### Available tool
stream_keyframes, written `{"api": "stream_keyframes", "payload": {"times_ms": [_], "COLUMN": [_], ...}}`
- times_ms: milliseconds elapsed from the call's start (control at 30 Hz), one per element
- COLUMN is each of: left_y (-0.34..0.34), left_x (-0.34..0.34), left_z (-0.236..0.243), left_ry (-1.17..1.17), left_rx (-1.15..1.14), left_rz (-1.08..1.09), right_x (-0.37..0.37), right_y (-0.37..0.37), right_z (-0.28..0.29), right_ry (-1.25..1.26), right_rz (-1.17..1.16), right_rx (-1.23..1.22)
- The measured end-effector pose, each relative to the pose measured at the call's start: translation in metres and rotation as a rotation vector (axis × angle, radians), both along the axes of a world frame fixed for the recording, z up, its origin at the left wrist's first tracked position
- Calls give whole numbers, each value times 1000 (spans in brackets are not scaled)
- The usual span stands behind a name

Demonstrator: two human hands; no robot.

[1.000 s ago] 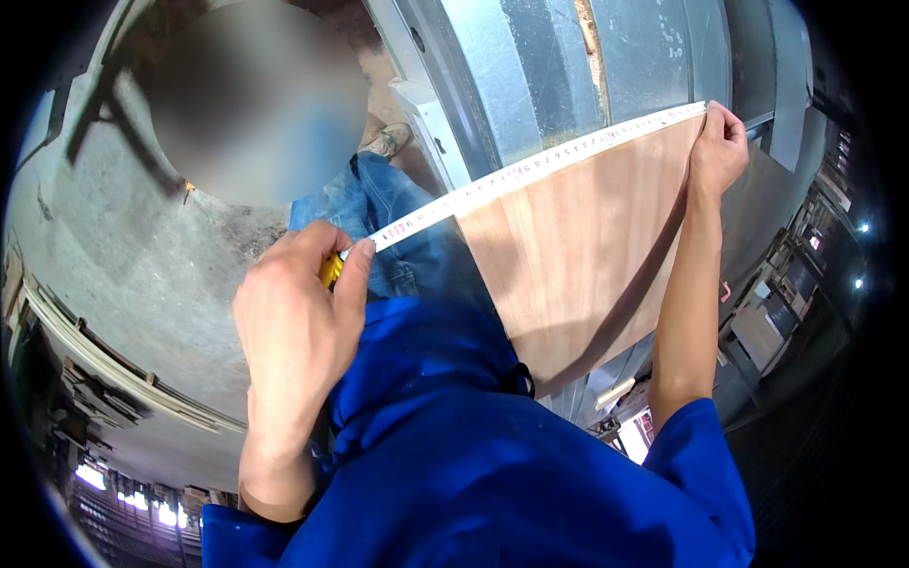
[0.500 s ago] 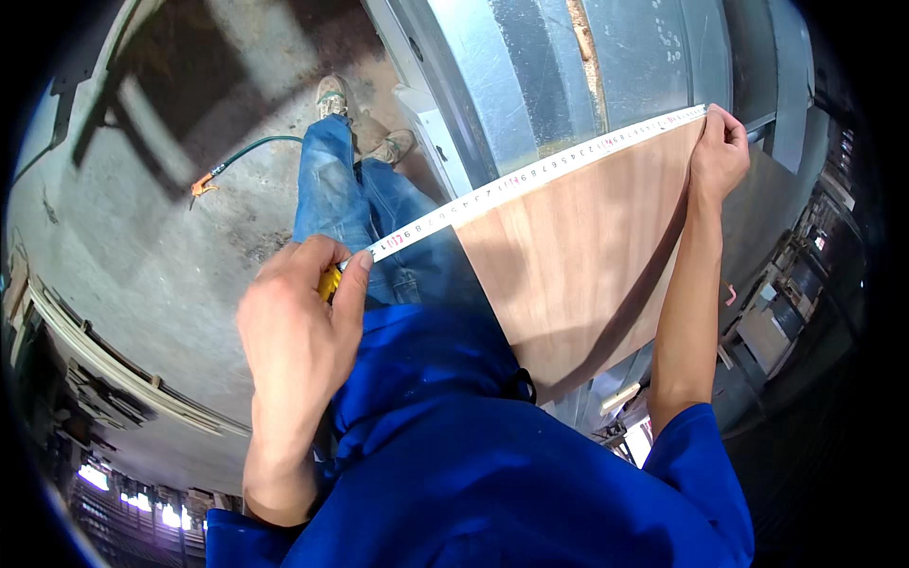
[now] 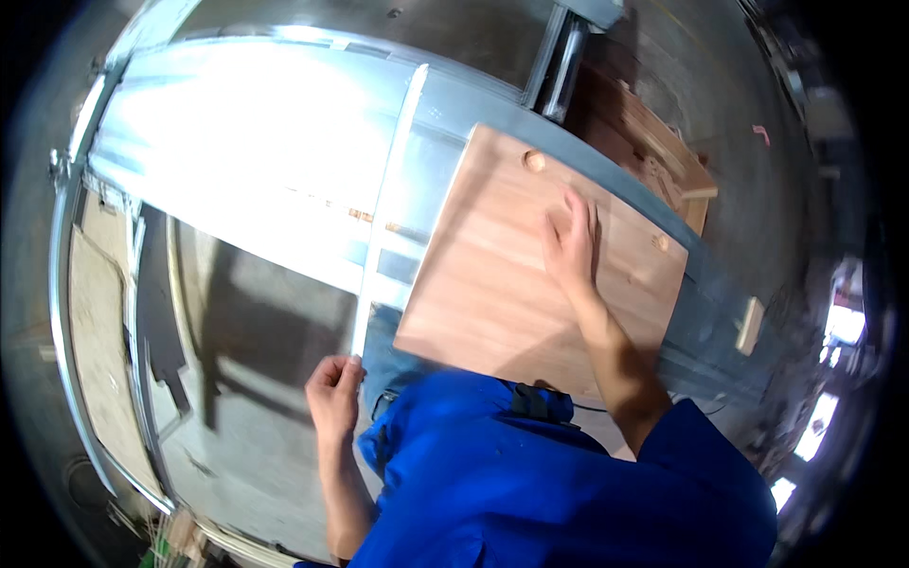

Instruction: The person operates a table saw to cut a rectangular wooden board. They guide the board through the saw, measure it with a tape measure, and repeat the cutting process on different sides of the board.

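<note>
At the lower left of centre, my left hand (image 3: 336, 393) is closed on a tape measure. Its case is hidden in the fingers. From there the white tape blade (image 3: 383, 208) runs out across the metal table and lies to the left of a pale wooden panel (image 3: 511, 275). The panel lies on the table and has two round recesses: one near its far corner, the other toward its right edge. Over the middle of the panel is my right hand (image 3: 571, 248), empty, with fingers apart. Whether it touches the wood I cannot tell.
The shiny metal table (image 3: 246, 133) reflects strong light at the left. Beyond the panel, wooden pieces (image 3: 663, 142) lie lower down. A small wood block (image 3: 750, 327) is at the right. Metal rails (image 3: 59, 256) stand at the far left.
My right hand has let go of the tape's end at the panel corner and is now over the panel. The view has turned. The extended tape now lies left of the panel.
</note>
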State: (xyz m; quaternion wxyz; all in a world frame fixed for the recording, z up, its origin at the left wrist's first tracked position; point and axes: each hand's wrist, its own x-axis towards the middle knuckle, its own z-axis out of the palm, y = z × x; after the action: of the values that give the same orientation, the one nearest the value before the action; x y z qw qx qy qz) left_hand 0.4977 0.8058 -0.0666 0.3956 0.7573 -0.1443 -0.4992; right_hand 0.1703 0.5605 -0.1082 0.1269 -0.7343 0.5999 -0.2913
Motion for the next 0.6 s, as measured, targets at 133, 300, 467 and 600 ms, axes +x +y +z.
{"api": "stream_keyframes", "payload": {"times_ms": [133, 300, 467, 600], "left_y": [-23, -73, -100, -145], "left_x": [-6, -23, -29, -48], "left_z": [8, 37, -39, -42], "left_ry": [-33, -449, -729, -812], "left_rx": [-100, -58, -187, -405], "left_rz": [-83, -508, -805, -1025], "right_x": [-70, -156, -191, -247], "right_y": [86, 177, 225, 221], "right_z": [7, 27, -10, -38], "right_ry": [169, 176, -93, -398], "right_rz": [-263, -807, -950, -996], "right_rx": [-21, 101, 168, 193]}}
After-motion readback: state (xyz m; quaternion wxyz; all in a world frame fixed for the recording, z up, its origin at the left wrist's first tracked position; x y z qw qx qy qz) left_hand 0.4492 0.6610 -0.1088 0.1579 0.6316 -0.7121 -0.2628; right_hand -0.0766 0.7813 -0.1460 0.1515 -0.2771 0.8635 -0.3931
